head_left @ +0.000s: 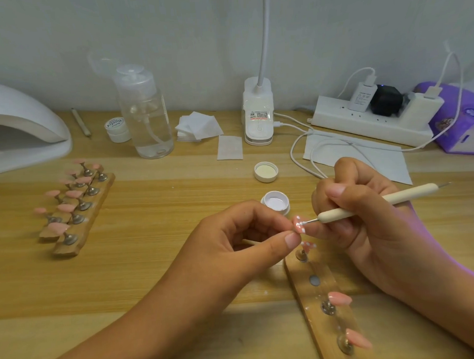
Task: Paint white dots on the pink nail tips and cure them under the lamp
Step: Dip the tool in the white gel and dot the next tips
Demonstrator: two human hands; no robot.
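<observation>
Head view: a pink nail tip [299, 226] with several white dots sits pinched between the thumb and forefinger of the left hand [242, 242], raised above the wooden table [152, 266]; whatever stem it may stand on is hidden by the fingers. The right hand [364, 214] curls round a cream dotting pen [369, 204], whose metal point meets the tip's edge, though actual contact is hard to judge. Just behind stands an open pot of white [275, 203], with its lid [265, 171] farther back. Below the hands a wooden holder strip [304, 285] carries one dotted tip [308, 245], a bare socket [314, 280] and two plain pink tips [339, 297]; its near end is cut off. At the far left, the white curing lamp [16, 130] is cropped by the frame.
</observation>
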